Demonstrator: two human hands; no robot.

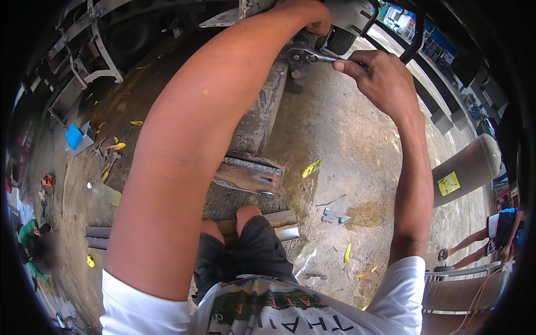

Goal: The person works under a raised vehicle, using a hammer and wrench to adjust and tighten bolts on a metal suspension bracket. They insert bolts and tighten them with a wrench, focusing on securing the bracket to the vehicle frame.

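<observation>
A long grey steel beam [262, 111] runs up the middle over the stained concrete floor [346, 145], ending near the knees in a bolted plate [248, 174]. At its far end the left hand [310, 15] is curled over the metalwork, though what it grips is hidden. Beside it, the right hand [379, 78] is clamped on the handle of a small ratchet wrench [307, 54], its head set on a bolt at the beam's top.

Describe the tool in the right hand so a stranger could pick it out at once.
Follow the rusty steel beam up from the knees to its far end. There the right hand grips a wrench by its handle. It is the only shiny silver tool, its head on the beam's bolts.
</observation>
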